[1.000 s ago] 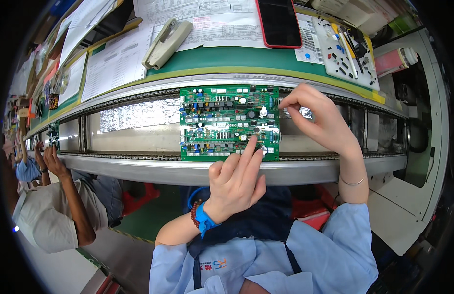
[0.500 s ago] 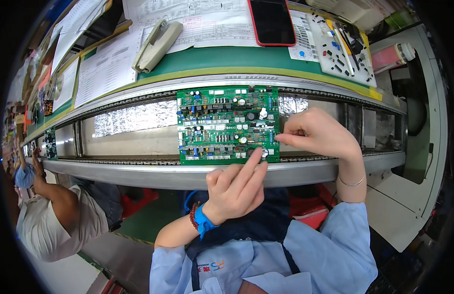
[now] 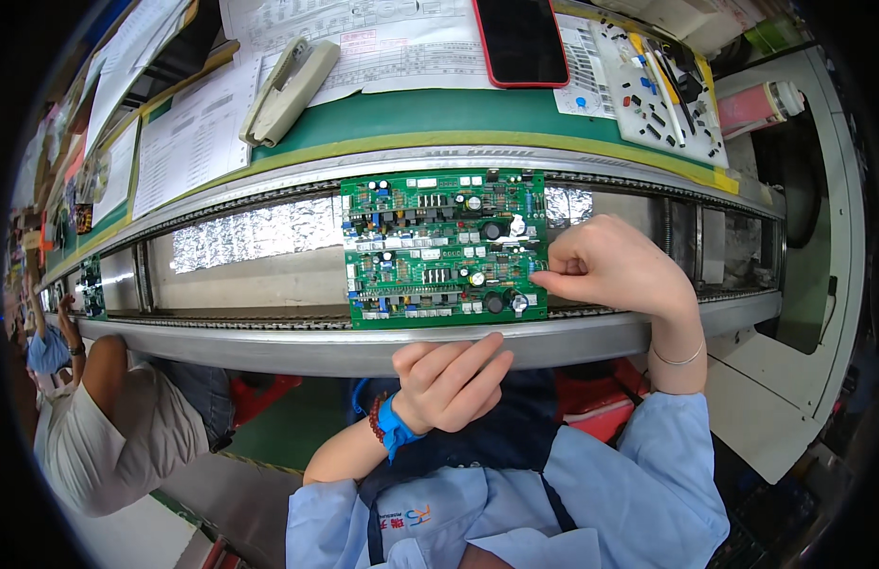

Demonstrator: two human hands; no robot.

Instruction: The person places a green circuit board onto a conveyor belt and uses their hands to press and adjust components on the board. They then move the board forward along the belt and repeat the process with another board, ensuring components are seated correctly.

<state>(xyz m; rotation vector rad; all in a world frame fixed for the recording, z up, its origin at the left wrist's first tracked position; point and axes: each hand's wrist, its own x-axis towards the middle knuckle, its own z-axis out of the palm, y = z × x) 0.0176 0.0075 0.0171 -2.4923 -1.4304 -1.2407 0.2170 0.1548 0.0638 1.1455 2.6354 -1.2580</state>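
Observation:
A green circuit board (image 3: 402,248), packed with small components, white connectors and round black capacitors, lies across the two chain rails of a conveyor. My right hand (image 3: 618,267) is at the board's right edge, thumb and index finger pinched together over its lower right part. Whatever sits between those fingertips is too small to make out. Below the board, my left hand (image 3: 451,381) hovers by the metal front rail (image 3: 572,346), its fingers loosely bent and apart, holding nothing visible. A blue band (image 3: 398,429) and red beads circle the left wrist.
Beyond the conveyor, a green bench holds papers (image 3: 402,57), a beige telephone handset (image 3: 290,93), a red-edged phone (image 3: 522,43) and a white pad (image 3: 656,90) with loose components and pen-like tools. Further left, another person (image 3: 117,417) sits by the line near another board (image 3: 92,287).
My left hand has drawn back from the board's lower right part to the front rail. My right hand stays pinched at the right edge, its fingertips slightly lower.

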